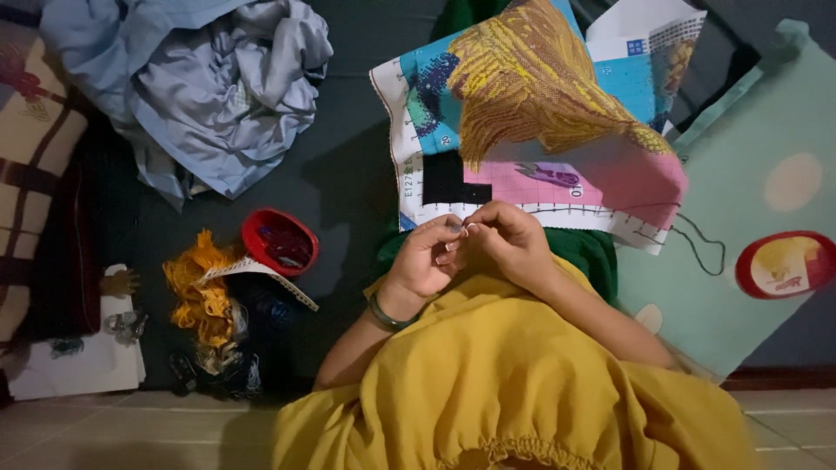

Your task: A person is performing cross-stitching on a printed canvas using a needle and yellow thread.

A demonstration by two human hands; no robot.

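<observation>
Just below the cross-stitch canvas (540, 130), both hands meet: left hand (424, 261) & right hand (509, 244) w/ fingertips pinched shut on sth tiny, prob. needle/thread, can't tell; best kept steady, close to cloth at 12 o'clock, yellow thread bundle (198, 292) at 9.

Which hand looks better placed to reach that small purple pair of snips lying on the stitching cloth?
Probably the right hand: it lies next to the cloth, just below the snips. The left hand sits farther off, fingertips meeting the right's.
</observation>
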